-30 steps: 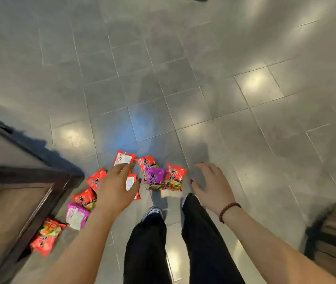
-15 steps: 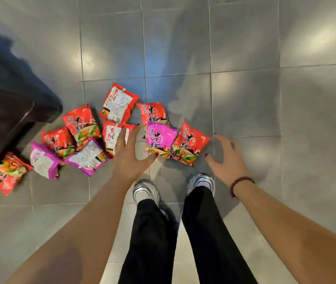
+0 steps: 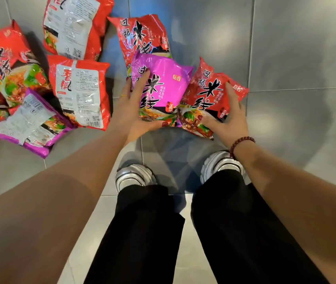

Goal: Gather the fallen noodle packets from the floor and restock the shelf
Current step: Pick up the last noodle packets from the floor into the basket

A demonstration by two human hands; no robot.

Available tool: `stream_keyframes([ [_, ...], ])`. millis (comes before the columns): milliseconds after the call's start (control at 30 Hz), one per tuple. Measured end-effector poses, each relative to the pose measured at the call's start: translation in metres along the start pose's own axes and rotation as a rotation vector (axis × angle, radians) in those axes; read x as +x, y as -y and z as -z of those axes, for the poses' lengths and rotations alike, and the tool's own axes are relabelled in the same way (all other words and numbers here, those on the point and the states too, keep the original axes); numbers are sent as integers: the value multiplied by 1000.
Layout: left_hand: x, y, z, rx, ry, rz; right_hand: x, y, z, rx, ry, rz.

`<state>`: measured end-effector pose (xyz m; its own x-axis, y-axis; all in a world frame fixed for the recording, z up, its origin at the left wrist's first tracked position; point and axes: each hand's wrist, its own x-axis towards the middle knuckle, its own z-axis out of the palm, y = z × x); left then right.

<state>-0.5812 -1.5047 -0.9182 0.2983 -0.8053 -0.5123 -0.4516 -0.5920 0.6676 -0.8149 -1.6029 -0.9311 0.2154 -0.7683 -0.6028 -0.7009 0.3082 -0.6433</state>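
Our left hand [image 3: 130, 111] grips the purple noodle packet [image 3: 168, 83], our right hand [image 3: 231, 121] grips the red noodle packet [image 3: 208, 93] pressed against it.

floor [image 3: 290, 58]: grey tiles | on it: red and purple noodle packets [image 3: 79, 91] | 2 silver shoes [image 3: 132, 177]

Probably a shop or food store, judging from the floor alone. Smooth, shiny grey floor tiles [image 3: 296, 48] with thin lines between, like in a big store. Lots of noodle packets [image 3: 79, 89] of one brand lying close together, far too many for one home meal. Some red, like the red packet [image 3: 210, 95], some purple, like the purple packet [image 3: 163, 85]. Same big black letters on fronts, bar codes on backs.
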Motion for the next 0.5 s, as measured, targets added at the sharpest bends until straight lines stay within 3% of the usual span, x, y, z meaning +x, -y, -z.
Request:
stream_keyframes([
  [167, 14, 21, -19, 33, 6, -5, 13, -8, -22, 15, -46, 56],
  [367, -2, 0, -39, 21, -152, -9, 10, 7, -26, 15, -94, 165],
  [500, -22, -2, -25, -122, -38, 82, -16, 29, -7, -5, -50, 152],
])
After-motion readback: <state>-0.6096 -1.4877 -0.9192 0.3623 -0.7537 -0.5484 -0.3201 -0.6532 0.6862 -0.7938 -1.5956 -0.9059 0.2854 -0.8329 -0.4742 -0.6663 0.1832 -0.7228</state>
